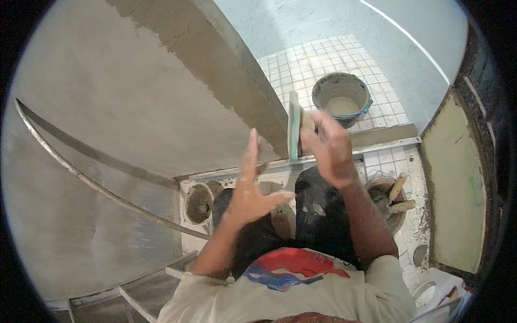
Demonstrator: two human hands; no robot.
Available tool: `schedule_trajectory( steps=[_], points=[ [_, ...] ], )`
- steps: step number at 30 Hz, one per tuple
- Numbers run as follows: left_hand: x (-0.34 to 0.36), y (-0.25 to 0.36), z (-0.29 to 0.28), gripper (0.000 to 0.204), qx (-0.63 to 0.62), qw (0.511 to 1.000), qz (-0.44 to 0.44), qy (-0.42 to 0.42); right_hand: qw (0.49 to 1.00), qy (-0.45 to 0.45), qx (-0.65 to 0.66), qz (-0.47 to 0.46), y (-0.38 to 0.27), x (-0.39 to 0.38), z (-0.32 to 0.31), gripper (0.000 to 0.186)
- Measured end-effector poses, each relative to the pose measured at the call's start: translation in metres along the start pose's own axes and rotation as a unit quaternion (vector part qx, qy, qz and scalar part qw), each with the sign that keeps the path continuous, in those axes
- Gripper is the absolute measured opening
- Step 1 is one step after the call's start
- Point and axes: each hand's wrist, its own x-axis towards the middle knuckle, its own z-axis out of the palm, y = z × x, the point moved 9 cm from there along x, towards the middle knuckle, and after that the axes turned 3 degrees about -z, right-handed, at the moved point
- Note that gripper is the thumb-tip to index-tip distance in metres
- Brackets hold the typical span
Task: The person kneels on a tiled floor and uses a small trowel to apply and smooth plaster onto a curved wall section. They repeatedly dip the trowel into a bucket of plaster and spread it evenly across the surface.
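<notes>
I see right hand (331, 148) clamped on float (293, 126), one o'clock; left hand (250, 196), fingers apart. Slip could gouge dark plaster (221, 75).

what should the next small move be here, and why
I'd probably lay the float flat along the wall's near edge: the right hand holds it upright close to that edge, where a darker plaster band runs. Whether float and wall touch is hard to tell. The left hand is open and empty, so it could perhaps steady the stroke.
</notes>
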Motion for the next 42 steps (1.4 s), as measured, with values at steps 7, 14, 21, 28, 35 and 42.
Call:
schedule_trajectory(
  steps=[7, 14, 21, 28, 35, 42],
  points=[
    [-0.058, -0.098, -0.092, 0.090, 0.240, 0.954, -0.048, 0.174, 0.979, 0.073, 0.030, -0.188, -0.006, 0.144, 0.038, 0.032],
    [-0.075, -0.120, -0.104, 0.073, 0.246, 0.939, -0.064, 0.230, 0.975, 0.079, -0.127, -0.166, 0.010, 0.217, 0.070, 0.033],
    [-0.087, -0.134, -0.116, 0.066, 0.199, 0.939, -0.097, 0.264, 0.982, 0.024, -0.015, -0.189, -0.002, 0.184, 0.077, 0.033],
    [-0.087, -0.142, -0.110, 0.061, 0.128, 0.951, -0.101, 0.262, 0.997, 0.033, -0.029, -0.068, 0.085, 0.191, 0.065, 0.034],
    [-0.081, -0.137, -0.108, 0.060, 0.145, 0.948, -0.100, 0.266, 0.991, 0.058, -0.083, -0.083, 0.119, 0.168, 0.066, 0.034],
    [-0.086, -0.127, -0.112, 0.059, 0.217, 0.939, -0.076, 0.256, 0.985, 0.118, 0.016, -0.128, 0.031, 0.151, 0.029, 0.029]
  ],
)
